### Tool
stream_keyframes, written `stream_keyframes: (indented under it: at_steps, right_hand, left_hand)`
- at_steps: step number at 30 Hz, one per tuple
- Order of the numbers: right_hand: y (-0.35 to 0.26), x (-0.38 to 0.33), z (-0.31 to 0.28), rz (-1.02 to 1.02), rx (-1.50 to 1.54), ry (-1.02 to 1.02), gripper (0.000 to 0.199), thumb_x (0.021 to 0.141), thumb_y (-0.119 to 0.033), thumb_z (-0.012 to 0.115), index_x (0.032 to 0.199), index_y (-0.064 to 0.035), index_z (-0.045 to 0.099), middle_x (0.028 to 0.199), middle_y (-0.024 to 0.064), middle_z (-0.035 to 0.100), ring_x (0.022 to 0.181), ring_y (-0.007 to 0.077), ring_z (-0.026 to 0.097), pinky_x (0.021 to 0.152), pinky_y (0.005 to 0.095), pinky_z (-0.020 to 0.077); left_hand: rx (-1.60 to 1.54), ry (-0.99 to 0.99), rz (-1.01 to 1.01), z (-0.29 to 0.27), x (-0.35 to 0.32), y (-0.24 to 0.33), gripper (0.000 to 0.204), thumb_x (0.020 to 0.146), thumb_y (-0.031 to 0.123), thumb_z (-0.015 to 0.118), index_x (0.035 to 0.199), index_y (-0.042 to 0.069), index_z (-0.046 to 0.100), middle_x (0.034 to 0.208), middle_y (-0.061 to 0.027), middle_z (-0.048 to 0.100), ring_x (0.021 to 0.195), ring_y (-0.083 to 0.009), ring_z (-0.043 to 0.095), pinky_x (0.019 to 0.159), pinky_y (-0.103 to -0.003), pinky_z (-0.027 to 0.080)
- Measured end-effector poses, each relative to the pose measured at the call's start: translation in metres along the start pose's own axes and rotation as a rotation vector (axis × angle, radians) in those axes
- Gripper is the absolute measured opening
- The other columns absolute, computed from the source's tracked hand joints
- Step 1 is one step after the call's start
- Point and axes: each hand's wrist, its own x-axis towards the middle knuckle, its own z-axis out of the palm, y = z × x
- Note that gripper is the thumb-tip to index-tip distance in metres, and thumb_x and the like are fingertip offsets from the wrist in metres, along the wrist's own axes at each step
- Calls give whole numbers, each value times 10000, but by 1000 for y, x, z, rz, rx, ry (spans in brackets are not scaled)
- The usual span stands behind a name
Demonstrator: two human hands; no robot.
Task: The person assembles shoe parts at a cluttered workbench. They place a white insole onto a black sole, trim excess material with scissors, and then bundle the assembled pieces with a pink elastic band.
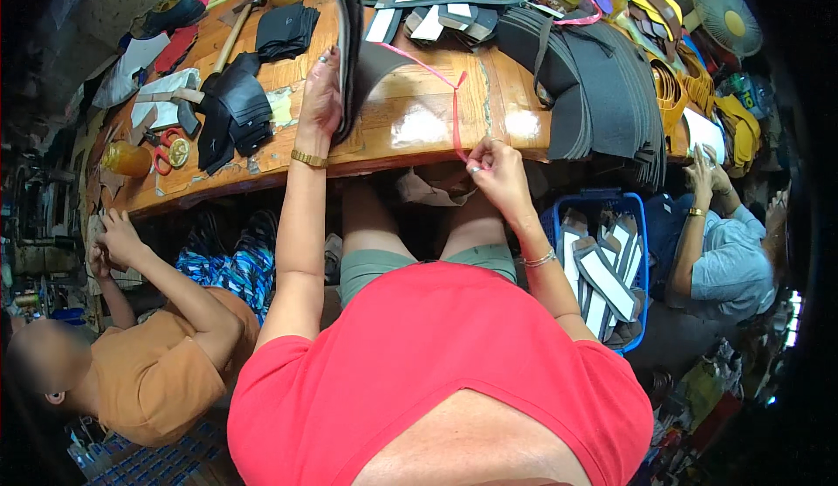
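Observation:
My left hand (pixel 323 98) grips a bundle of dark flat pieces (pixel 350 45), held upright on edge above the table's front part. A pink plastic string (pixel 456 111) runs from beside the bundle to a knot, then down toward the table's front edge. Its lower end is pinched between the fingertips of my right hand (pixel 499 174). Whether the string goes around the bundle is hidden behind it. Right of the string lies a fanned stack of dark grey pieces (pixel 580 85). Beyond it, a pile of dark pieces with white strips (pixel 445 2) sits on the table.
A wooden table (pixel 393 150) spans the front. On its left are a hammer (pixel 234 39), black pieces (pixel 236 106), red scissors (pixel 161 159) and an amber jar (pixel 127 159). A blue basket (pixel 646 290) stands by my right arm. Co-workers sit left (pixel 166 355) and right (pixel 729 263).

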Motion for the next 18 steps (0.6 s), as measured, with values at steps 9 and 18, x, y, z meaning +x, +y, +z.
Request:
stream_keyframes:
  at_steps: [9, 18]
  right_hand:
    - [8, -2, -13, 54, 89, 12, 87, 719, -41, 674, 755, 26, 631, 563, 101, 572, 497, 150, 538, 519, 308, 442]
    - [-16, 4, 11, -119, 115, -30, 97, 719, -63, 659, 782, 9, 644, 628, 147, 618, 572, 226, 622, 576, 335, 491]
  left_hand:
    - [-475, -153, 41, -35, 0, 13, 388, 938, 297, 627, 1223, 35, 602, 1193, -107, 658, 1039, -234, 657, 923, -357, 540]
    - [257, -195, 84, 23, 10, 31, 163, 954, 203, 626, 1033, 63, 597, 996, -23, 644, 954, -99, 609, 853, -241, 496]
